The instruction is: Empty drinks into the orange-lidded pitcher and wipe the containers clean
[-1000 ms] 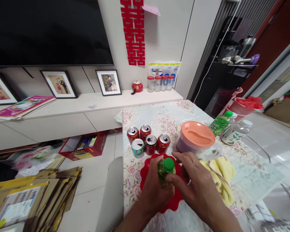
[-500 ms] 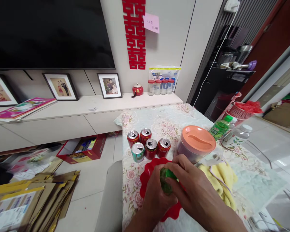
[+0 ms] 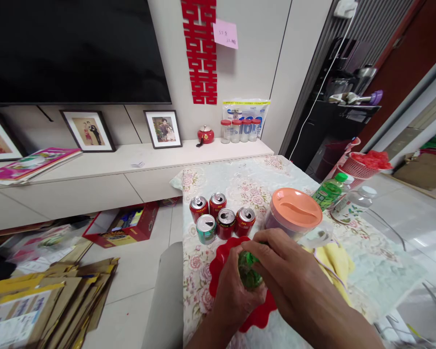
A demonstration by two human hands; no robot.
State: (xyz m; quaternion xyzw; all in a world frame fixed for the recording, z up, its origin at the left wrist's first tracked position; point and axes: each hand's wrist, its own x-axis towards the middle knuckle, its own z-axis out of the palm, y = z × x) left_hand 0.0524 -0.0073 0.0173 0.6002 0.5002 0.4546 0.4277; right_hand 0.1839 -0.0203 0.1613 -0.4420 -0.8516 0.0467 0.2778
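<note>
Above a red scalloped plate (image 3: pixel 216 265), my left hand (image 3: pixel 231 288) is wrapped around a green see-through bottle (image 3: pixel 250 276), its top turned toward me. My right hand (image 3: pixel 288 266) closes over the bottle's green cap, with fingers curled at the top. Parts of the cap and bottle are hidden by the fingers. Just behind the plate stand several drink cans: red ones (image 3: pixel 226 224) and a green one (image 3: pixel 206 229). To the right is a clear tub with an orange lid (image 3: pixel 296 208).
A yellow cloth (image 3: pixel 336 266) lies right of my right hand. Further right stand a green-capped drink bottle (image 3: pixel 329 191) and a clear bottle (image 3: pixel 354 204). A white cabinet (image 3: pixel 138 167) runs behind the flowered tablecloth (image 3: pixel 254 172). Flattened cardboard (image 3: pixel 90 286) lies on the floor at left.
My right hand has shifted and turned slightly over the bottle's top, so less of the cap shows. The bottle stays in my left hand. The whole view has moved a little.
</note>
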